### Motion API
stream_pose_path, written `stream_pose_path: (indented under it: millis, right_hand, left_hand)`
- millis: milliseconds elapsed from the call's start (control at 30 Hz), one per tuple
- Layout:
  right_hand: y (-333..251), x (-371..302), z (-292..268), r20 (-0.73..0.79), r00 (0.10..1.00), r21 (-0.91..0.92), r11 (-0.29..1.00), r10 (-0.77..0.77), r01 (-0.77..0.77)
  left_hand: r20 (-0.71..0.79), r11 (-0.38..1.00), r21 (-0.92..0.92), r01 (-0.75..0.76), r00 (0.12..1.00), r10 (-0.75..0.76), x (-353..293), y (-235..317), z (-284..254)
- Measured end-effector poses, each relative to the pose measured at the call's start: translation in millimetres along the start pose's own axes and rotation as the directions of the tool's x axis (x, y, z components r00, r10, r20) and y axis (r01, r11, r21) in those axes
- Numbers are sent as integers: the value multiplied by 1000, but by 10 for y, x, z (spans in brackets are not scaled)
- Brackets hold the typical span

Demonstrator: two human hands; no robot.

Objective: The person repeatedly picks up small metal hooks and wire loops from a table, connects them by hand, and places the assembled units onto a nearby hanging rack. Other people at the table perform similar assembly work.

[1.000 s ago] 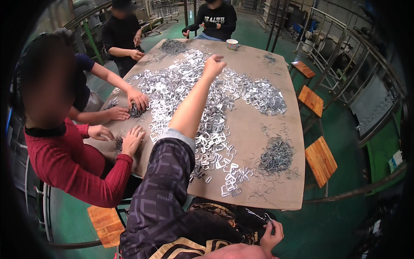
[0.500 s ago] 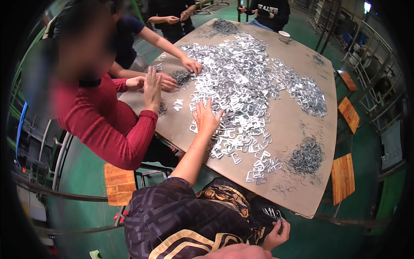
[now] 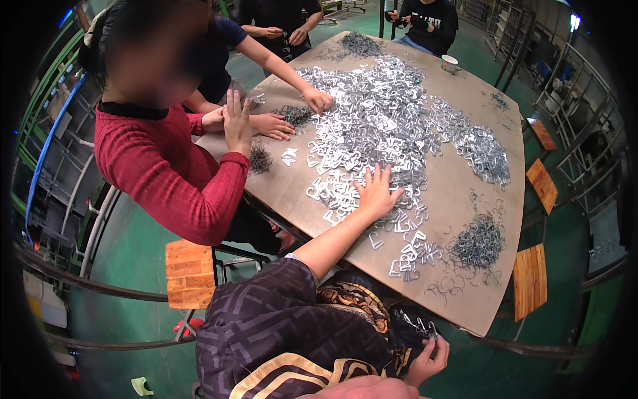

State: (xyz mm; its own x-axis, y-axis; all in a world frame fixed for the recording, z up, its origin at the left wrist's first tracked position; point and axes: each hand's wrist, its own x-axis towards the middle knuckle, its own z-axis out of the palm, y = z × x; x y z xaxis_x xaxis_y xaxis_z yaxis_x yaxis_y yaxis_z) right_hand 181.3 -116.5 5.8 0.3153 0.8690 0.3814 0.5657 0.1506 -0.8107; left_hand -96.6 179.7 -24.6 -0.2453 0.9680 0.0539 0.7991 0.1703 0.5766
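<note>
My left hand (image 3: 379, 195) rests on the big heap of flat silver metal hooks (image 3: 362, 133), palm down and fingers spread, with nothing gripped. Many of the hooks are bent, open-sided loops. Low over my lap, my right hand (image 3: 428, 362) has its fingers curled together at the end of a small bunch of silver hooks (image 3: 415, 322). It seems to pinch that bunch by its near end; the exact grip is too small to make out. A few loose hooks (image 3: 412, 259) lie between the heap and the table's near edge.
Dark thin wire pieces form a pile (image 3: 477, 243) at the right of the brown table (image 3: 458, 302). A co-worker in a red sweater (image 3: 169, 176) sits at my left, and another person's hand (image 3: 319, 100) touches the heap. Wooden stools (image 3: 189, 274) and a paper cup (image 3: 449, 64) stand around.
My left hand has slid right across the heap from its left border, fingers still spread. My right hand stays by my lap. The whole view has shifted a little.
</note>
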Motion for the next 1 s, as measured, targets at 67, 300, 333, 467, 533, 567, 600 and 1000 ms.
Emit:
stream_pose_path:
  millis: [67,300,333,467,533,567,600,1000]
  right_hand:
    - [-5,-27,-8,2,1000,-10,1000,1,-1]
    - [-56,-51,-53,-34,999,7,1000,-13,14]
    - [-57,-50,-44,-45,999,10,1000,-12,13]
    - [9,-45,-38,-63,998,57,998,31,-28]
    - [-6,-16,-71,-47,999,56,998,-1,4]
    - [-6,-15,-87,-52,999,37,999,-4,6]
    - [9,-16,-79,-47,999,31,999,-9,10]
    - [112,3,8,10,999,36,999,38,-39]
  left_hand:
    - [63,999,-30,-33,997,35,-41,60,-21]
    - [-24,968,13,-251,968,251,-309,392,-177]
    - [-37,956,32,-291,956,292,-323,414,-182]
    - [-171,909,-95,-405,907,386,-394,299,-136]
    - [-152,904,-68,-421,900,408,-458,282,-191]
    - [-133,899,-67,-433,897,422,-472,292,-195]
    - [-197,838,-107,-535,838,509,-466,288,-197]
    - [139,523,-189,-831,504,852,-936,788,455]
